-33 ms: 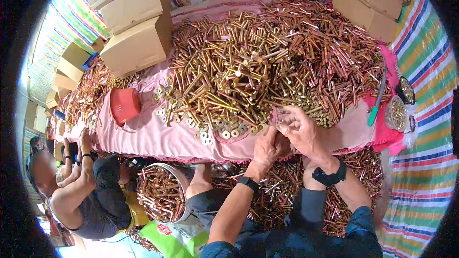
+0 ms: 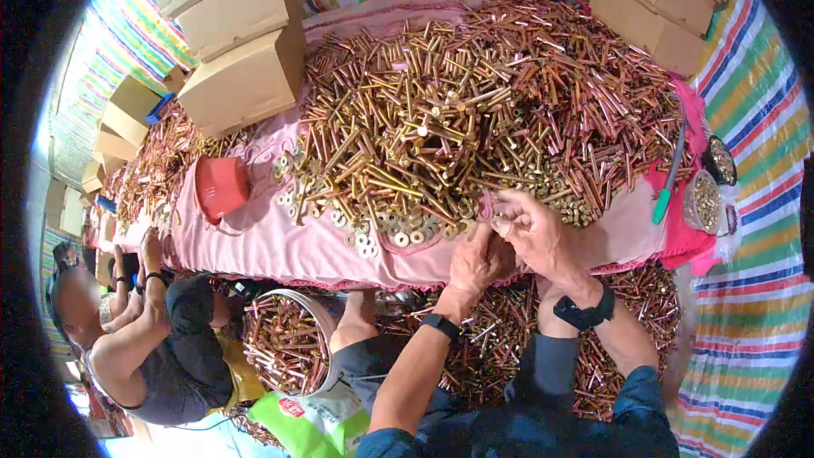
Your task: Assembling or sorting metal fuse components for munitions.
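My left hand is closed at the near edge of a pink cloth, its fingers curled and partly hidden. Just right of it and touching or nearly so, my right hand has its thumb and fingers drawn together in a pinch. Whatever either hand holds is too small or too covered to make out. Beyond them spreads a large heap of brass-coloured bolts. Flat washers lie left of my hands, and small nuts lie to the right.
A red tub and stacked cardboard boxes stand left. A green-handled tool and clear tub of small parts lie right. Below are a bolt-filled bucket and loose bolts. A co-worker sits at left.
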Available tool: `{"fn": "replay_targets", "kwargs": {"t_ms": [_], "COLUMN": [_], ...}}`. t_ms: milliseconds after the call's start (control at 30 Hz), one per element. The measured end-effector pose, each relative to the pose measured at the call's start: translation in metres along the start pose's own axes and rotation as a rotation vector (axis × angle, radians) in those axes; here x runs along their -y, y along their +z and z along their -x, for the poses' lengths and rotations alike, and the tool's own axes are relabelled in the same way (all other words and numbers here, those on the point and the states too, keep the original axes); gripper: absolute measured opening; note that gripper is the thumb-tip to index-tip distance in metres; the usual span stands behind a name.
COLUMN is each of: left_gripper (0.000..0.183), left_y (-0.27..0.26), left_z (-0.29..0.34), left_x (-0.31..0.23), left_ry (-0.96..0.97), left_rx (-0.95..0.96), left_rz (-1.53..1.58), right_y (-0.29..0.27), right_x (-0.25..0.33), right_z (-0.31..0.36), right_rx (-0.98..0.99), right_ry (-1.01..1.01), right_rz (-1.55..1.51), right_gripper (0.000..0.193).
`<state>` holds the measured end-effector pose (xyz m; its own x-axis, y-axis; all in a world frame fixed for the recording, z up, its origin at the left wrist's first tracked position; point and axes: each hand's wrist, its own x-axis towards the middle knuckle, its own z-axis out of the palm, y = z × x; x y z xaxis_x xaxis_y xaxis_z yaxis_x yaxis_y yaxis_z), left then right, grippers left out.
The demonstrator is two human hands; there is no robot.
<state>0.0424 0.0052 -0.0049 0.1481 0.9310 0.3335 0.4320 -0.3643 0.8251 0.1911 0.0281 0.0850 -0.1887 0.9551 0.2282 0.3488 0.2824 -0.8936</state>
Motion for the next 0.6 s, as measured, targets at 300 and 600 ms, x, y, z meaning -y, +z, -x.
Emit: {"fn": "replay_targets", "kwargs": {"t_ms": [300,600], "left_gripper": [0.026,0.025], "left_y": [0.009,0.007], "left_z": [0.003,0.002], "left_x": [0.005,0.003], "left_ry": [-0.025,0.008], "left_rx": [-0.013,-0.042], "left_rz": [-0.028,-0.051], "right_y": [-0.013,-0.021], "right_x": [0.008,0.011], "right_z": [-0.004,-0.010], "right_rx": [0.067,0.172], "right_ry": [-0.305,-0.429], "right_rz": [0.331,0.382], "right_gripper": [0.015,0.015]}}
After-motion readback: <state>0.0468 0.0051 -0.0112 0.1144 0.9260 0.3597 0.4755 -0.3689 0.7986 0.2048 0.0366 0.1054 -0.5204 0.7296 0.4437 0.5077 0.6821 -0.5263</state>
